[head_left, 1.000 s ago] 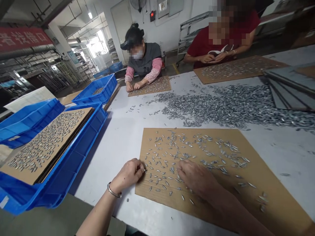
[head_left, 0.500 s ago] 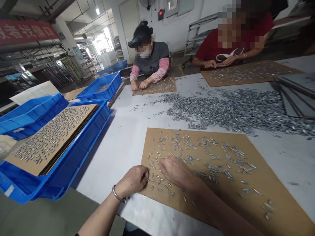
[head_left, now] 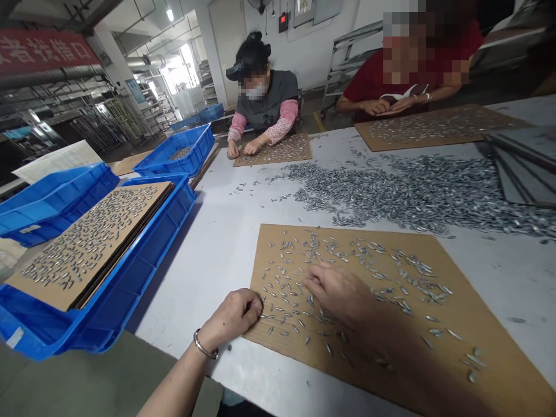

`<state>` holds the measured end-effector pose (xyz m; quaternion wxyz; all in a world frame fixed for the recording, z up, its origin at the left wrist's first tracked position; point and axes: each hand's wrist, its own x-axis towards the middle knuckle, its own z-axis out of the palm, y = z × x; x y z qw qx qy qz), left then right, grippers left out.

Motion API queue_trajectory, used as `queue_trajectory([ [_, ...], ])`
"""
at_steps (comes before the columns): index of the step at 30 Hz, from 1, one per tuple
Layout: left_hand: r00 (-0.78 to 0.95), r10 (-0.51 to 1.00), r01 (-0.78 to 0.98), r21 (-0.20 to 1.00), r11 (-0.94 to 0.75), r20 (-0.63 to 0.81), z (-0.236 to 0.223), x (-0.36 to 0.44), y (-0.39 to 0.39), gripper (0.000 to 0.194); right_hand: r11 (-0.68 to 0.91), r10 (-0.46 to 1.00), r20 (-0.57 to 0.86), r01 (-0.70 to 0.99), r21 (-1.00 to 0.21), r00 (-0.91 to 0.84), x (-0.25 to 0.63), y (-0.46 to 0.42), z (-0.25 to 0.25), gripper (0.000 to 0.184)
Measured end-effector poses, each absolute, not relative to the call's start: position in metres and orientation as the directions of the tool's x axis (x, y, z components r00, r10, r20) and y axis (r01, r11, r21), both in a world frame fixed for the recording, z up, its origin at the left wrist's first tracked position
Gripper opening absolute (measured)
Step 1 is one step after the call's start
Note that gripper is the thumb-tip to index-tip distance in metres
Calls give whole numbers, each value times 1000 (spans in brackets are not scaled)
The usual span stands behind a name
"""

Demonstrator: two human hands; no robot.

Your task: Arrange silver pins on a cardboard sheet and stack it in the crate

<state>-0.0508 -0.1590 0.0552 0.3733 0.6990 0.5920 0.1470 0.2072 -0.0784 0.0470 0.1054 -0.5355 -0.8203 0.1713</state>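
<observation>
A brown cardboard sheet (head_left: 508, 382) lies on the white table in front of me, strewn with small silvery spindle-shaped metal pieces (head_left: 423, 265). On its left side the pieces are spread apart; toward the middle and right they lie in clumps. My left hand (head_left: 237, 313), with a bracelet at the wrist, rests at the sheet's left edge with its fingers curled closed. Over the middle of the sheet, my right hand (head_left: 336, 289) has thumb and fingertips pinched together among the pieces. Whatever either hand may hold is hidden by the fingers.
Beyond the sheet lies a large heap of metal pieces (head_left: 382, 191). At left, a blue crate (head_left: 152, 278) carries stacked cardboard sheets covered with pieces; more blue crates (head_left: 65, 188) stand behind. Across the table two co-workers handle their own sheets (head_left: 299, 152). Dark flat panels (head_left: 530, 162) lie at right.
My right hand has moved to the right across the sheet, uncovering spread pieces left of it. My left hand stays at the sheet's left edge, almost unmoved.
</observation>
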Motion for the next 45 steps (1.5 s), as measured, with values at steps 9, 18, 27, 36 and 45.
queue_trajectory([
  [9, 352, 911, 783, 601, -160, -217, 58, -43, -162, 18, 363, 922, 53, 810, -461, -383, 268, -119, 23, 28],
  [18, 289, 929, 801, 590, -102, -232, 77, -50, -154, 12, 429, 877, -9, 792, -435, -480, 246, -114, 26, 31],
  [27, 371, 924, 783, 566, -260, -90, 76, -13, -127, 20, 253, 911, -258, 931, -263, -321, 204, -93, 48, 29],
  [36, 393, 898, 889, 334, -315, -199, 55, 45, -112, 23, 212, 933, -222, 932, -293, -282, 212, -91, 43, 26],
  [45, 333, 917, 926, 262, -273, -220, 46, 56, -111, 19, 374, 903, -72, 856, -357, -424, 227, -83, 29, 25],
])
